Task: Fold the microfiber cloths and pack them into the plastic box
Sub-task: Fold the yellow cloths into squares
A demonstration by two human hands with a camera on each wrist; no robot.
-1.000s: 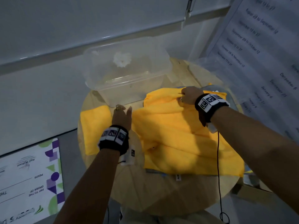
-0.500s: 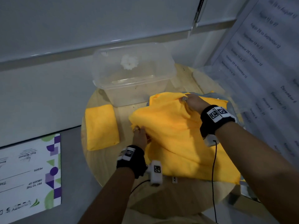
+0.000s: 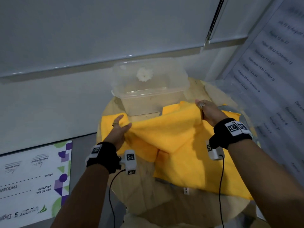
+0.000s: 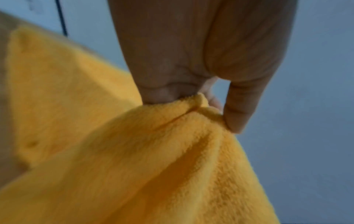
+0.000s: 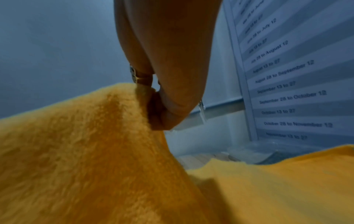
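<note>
A yellow microfiber cloth (image 3: pixel 164 134) hangs stretched between my two hands above the round wooden table (image 3: pixel 148 203). My left hand (image 3: pixel 122 127) pinches its left corner (image 4: pixel 203 106) between thumb and fingers. My right hand (image 3: pixel 203 109) pinches the right corner (image 5: pixel 141 94). More yellow cloths (image 3: pixel 197 175) lie spread on the table beneath. A folded yellow cloth (image 3: pixel 107 124) lies at the table's left, partly behind my left hand. The clear plastic box (image 3: pixel 149 89) stands open at the table's far side.
A printed date chart (image 3: pixel 271 68) leans at the right, close to my right hand. A large printed cheque board (image 3: pixel 32 175) lies at the lower left. A clear plastic lid (image 3: pixel 230 91) sits beyond the cloths at the far right. A grey wall stands behind the box.
My left hand has taken the cloth's left corner and drawn it up and to the left. My right hand has lifted its corner, so the cloth is now raised off the pile.
</note>
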